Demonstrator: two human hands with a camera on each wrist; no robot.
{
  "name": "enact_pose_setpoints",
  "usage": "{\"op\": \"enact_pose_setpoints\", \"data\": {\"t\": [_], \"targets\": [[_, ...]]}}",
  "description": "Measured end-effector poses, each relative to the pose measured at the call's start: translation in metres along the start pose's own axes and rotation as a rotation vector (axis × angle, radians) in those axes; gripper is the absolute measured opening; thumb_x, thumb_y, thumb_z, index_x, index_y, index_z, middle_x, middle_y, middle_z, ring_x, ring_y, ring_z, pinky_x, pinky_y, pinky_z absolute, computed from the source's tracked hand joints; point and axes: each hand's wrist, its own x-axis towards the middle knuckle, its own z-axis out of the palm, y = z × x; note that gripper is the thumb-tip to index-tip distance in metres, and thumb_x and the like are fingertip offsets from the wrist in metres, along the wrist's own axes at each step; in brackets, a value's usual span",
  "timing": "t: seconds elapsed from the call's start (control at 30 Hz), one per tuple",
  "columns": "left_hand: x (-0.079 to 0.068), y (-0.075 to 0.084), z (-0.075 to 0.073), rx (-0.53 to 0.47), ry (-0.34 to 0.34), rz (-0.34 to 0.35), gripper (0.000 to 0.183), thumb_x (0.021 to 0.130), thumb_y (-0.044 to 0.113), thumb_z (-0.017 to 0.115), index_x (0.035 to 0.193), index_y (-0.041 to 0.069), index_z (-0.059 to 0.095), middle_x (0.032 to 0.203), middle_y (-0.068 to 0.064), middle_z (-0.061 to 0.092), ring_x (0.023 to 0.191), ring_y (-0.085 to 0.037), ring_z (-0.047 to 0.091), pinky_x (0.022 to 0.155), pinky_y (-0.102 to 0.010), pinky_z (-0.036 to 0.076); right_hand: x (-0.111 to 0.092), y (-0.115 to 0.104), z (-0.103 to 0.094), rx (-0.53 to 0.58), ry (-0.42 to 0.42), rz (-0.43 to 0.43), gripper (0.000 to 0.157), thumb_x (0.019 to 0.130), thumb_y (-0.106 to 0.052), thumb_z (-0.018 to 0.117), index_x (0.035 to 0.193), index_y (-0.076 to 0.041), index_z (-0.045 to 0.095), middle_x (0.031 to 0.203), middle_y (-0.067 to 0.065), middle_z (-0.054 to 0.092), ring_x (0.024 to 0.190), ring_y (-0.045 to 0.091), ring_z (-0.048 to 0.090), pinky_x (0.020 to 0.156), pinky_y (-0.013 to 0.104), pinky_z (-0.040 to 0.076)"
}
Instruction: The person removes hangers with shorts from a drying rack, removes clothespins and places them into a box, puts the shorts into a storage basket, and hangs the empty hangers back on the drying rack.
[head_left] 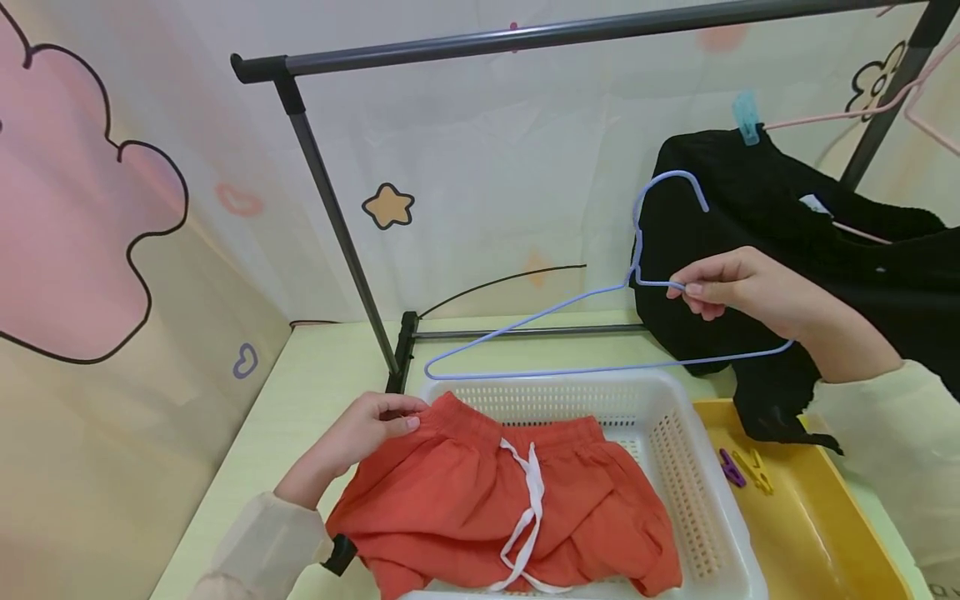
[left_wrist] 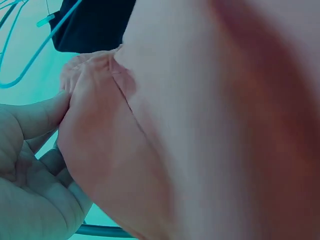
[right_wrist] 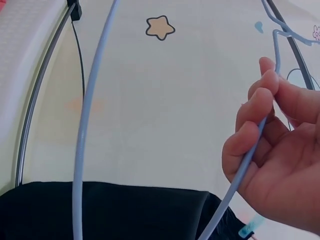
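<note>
Orange-red shorts (head_left: 465, 492) with a white drawstring hang over a white perforated basket (head_left: 678, 467). My left hand (head_left: 367, 433) pinches their waistband at its left corner; in the left wrist view the thumb of the left hand (left_wrist: 35, 165) presses on the gathered cloth. My right hand (head_left: 738, 287) grips a blue hanger (head_left: 555, 310) by its right shoulder near the hook, holding it above the basket. In the right wrist view, the fingers of the right hand (right_wrist: 270, 125) curl round the hanger wire (right_wrist: 82, 125).
A dark metal rack (head_left: 480, 48) stands behind. On its right, a black garment (head_left: 720, 242) hangs from a pink hanger (head_left: 825, 118) with a light blue clip (head_left: 746, 117). A yellow tray (head_left: 817, 508) beside the basket holds a purple clothespin (head_left: 731, 468) and a yellow clothespin (head_left: 753, 471).
</note>
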Motion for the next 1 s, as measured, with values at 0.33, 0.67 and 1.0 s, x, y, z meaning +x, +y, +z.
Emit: {"op": "enact_pose_setpoints", "data": {"t": [0.33,0.67,1.0], "targets": [[-0.004,-0.015,0.002,0.012,-0.011,0.009,0.026,0.087,0.012,0.054,0.111,0.004,0.059,0.107,-0.011,0.060,0.091,-0.017,0.055,0.077,-0.025,0.046,0.034,-0.026,0.011,0.030,-0.009,0.004,0.023,0.091,-0.009,0.046,0.102,0.008,0.058,0.074,-0.002,0.056,0.071,0.018,0.050,0.067,0.022,0.045],[-0.020,-0.036,-0.003,-0.088,0.107,-0.081,0.036,0.087,0.024,0.055,0.117,0.005,0.056,0.116,-0.011,0.057,0.106,-0.023,0.051,0.087,-0.035,0.045,0.068,-0.051,0.011,0.016,0.034,-0.037,0.024,0.092,-0.010,0.045,0.103,0.007,0.057,0.072,0.001,0.054,0.072,0.017,0.049,0.069,0.020,0.045],[-0.035,-0.069,-0.003,-0.250,0.308,-0.149,0.047,0.089,0.037,0.048,0.123,0.004,0.051,0.122,-0.012,0.054,0.112,-0.019,0.050,0.097,-0.040,0.036,0.095,-0.066,0.005,0.031,0.050,-0.092,0.025,0.092,-0.011,0.044,0.104,0.007,0.057,0.070,-0.003,0.055,0.071,0.014,0.050,0.069,0.018,0.046]]}}
